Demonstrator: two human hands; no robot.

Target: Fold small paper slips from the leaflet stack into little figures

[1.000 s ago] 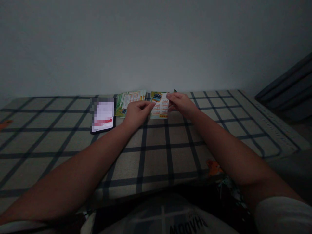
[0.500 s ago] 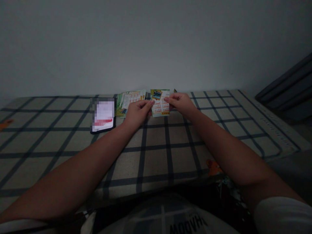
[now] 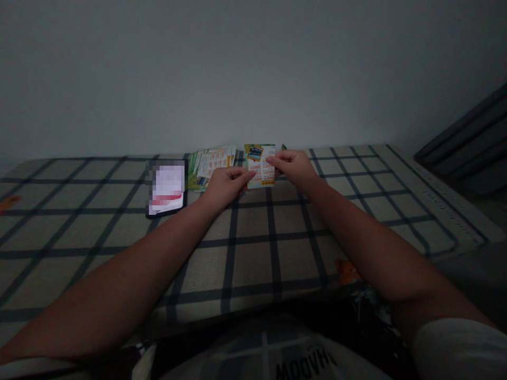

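A small printed card [image 3: 259,168] with a vehicle picture, orange text and a yellow strip is held upright between my hands. My left hand [image 3: 228,183] pinches its lower left, thumb on the front. At the right edge, my right hand [image 3: 292,163] pinches it between thumb and fingers. Whether it is a single card or several together, I cannot tell. Left of it lies a fanned pile of similar cards [image 3: 212,161], partly behind my left hand. A dark corner of something [image 3: 284,148] shows behind my right hand; the rest is hidden.
A phone or tablet [image 3: 168,187] with a lit, blurred screen lies left of the pile. Everything rests on a checked cloth [image 3: 253,253] reaching to a pale wall [image 3: 253,68]. Dark folded fabric [image 3: 471,142] stands at the far right.
My left thumb has slid a little right and down across the card's lower part. My right hand keeps its grip, and the card stays almost in place.
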